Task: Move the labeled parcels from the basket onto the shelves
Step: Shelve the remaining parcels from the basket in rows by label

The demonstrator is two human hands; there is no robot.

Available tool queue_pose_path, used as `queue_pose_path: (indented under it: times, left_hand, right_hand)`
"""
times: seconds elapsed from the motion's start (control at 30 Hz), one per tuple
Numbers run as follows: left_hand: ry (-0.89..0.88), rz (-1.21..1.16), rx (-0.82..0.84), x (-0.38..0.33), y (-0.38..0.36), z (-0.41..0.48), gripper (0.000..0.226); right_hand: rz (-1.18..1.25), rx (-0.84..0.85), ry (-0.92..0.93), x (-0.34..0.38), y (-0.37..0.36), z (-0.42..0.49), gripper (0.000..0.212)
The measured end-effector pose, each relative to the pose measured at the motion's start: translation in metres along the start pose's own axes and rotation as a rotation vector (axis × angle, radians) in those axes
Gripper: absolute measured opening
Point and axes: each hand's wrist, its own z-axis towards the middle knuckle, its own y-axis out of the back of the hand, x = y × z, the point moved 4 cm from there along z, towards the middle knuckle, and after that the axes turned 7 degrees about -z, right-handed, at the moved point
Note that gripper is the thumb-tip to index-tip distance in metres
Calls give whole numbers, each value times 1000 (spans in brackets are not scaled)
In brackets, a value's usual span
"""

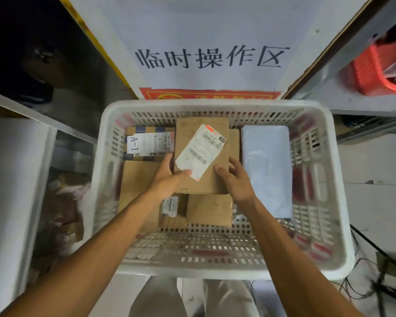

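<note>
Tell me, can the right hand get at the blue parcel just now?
Probably yes: the blue parcel lies uncovered just beside the right hand, with nothing between them. But that hand is gripping the box, so it would have to let go first.

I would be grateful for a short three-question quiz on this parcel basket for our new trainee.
1. True or false: the left hand and the right hand both hold the brown box with the slanted label.
2. Which parcel lies along the right wall of the white basket? A) pale blue soft parcel B) red tin C) black tube
3. Fill in: the labeled box at the basket's far left is marked ____.
Key: 1 true; 2 A; 3 A-1.
</note>
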Motion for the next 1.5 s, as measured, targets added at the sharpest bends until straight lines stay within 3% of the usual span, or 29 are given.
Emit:
queue_pose_path:
  times: [0.2,0.37,0.53,0.7,0.9,1.17,1.33,1.43,1.5]
  left_hand:
    - [97,77,75,28,1,-20,77]
    - [90,-31,79,33,-4,-16,81]
    - [136,-270,-9,47,-15,-21,73]
    - [145,-247,23,46,-7,-36,70]
    - [38,-227,56,28,22,-63,57]
    - [-197,-263,116,-62,93,-96,50]
    - [-391,-343,67,-117,153,-134,43]
    - [-550,-379,64,-153,193,-158,44]
    - [-632,-385,42,-175,223,-176,57]
  right_hand:
    - [7,-18,-21,-27,3,-30,41]
    - [37,-55,31,-34,-8,-26,60]
    - [128,-60,72,-42,-21,-27,61]
    - [95,-30,21,-44,-21,-45,66]
    - [33,-34,74,-19,-30,-73,63]
    - [23,-58,362,89,-59,-109,59]
    - [40,-22,545,162,-96,-149,59]
    - [84,50,650,205,-123,-169,45]
    - [97,98,706,236,-141,-182,51]
